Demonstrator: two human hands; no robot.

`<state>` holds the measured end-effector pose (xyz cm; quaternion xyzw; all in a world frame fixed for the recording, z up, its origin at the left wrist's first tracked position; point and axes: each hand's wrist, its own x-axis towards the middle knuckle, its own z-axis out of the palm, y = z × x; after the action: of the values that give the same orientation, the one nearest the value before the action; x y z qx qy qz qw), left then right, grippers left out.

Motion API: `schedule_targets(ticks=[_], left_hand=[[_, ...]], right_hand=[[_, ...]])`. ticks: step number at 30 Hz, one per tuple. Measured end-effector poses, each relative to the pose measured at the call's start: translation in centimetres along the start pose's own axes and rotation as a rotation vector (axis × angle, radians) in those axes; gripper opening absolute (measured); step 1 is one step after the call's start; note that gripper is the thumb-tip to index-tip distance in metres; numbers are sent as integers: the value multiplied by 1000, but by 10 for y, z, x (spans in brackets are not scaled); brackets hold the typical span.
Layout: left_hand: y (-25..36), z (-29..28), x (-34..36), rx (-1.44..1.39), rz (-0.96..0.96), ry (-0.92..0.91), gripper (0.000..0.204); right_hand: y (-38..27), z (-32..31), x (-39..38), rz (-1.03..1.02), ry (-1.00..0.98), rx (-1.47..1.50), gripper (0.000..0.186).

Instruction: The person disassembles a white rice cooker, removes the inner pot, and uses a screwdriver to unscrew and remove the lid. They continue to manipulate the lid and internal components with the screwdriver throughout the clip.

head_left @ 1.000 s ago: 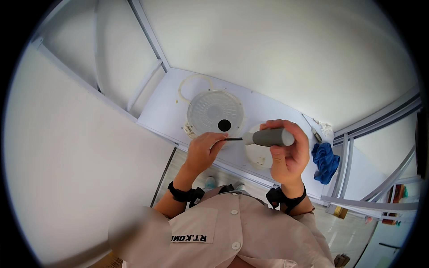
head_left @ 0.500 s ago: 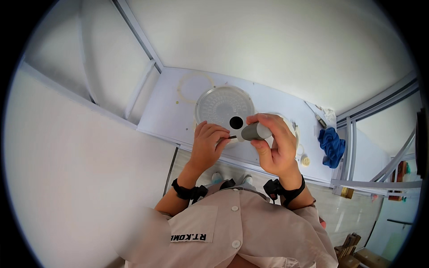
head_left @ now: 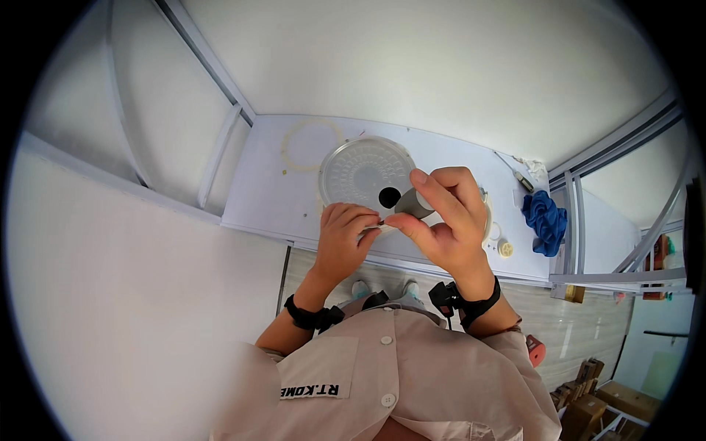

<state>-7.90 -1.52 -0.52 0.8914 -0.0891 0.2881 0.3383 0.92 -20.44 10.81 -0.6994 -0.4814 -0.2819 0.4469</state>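
Note:
My right hand [head_left: 452,224] is closed round a smooth grey cylinder [head_left: 413,203], held tilted above the front of the worktop. Between the pinched thumb and fingers of my left hand [head_left: 344,234] is a small dark piece [head_left: 381,222], too small to name, close to my right thumb tip. A round black disc [head_left: 389,197] shows just beyond the hands, against a round silvery lid-like plate [head_left: 368,165]; I cannot tell whether it rests on the plate. My right hand partly hides the cylinder.
A pale ring [head_left: 311,145] lies at the back left of the white worktop [head_left: 257,184]. To the right are a small cream spool-like part [head_left: 505,249], a crumpled blue cloth [head_left: 545,223] and a screwdriver-like tool [head_left: 523,180]. Metal framing [head_left: 577,228] edges the right side.
My right hand has turned and tipped the grey cylinder, so its pale end no longer faces up as much. My right thumb has come nearer my left fingertips. My left hand has barely moved.

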Motion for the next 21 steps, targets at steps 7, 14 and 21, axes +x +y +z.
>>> schedule_targets(ticks=[7, 14, 21], left_hand=[[0, 2, -2, 9, 3, 33, 16], [-1, 6, -2, 34, -6, 71, 14], [-5, 9, -7, 3, 9, 109, 14]], right_hand=[[-22, 9, 18, 150, 40, 310, 48], [1, 18, -4, 23, 25, 264, 61], [-6, 21, 4, 126, 33, 366, 65]])
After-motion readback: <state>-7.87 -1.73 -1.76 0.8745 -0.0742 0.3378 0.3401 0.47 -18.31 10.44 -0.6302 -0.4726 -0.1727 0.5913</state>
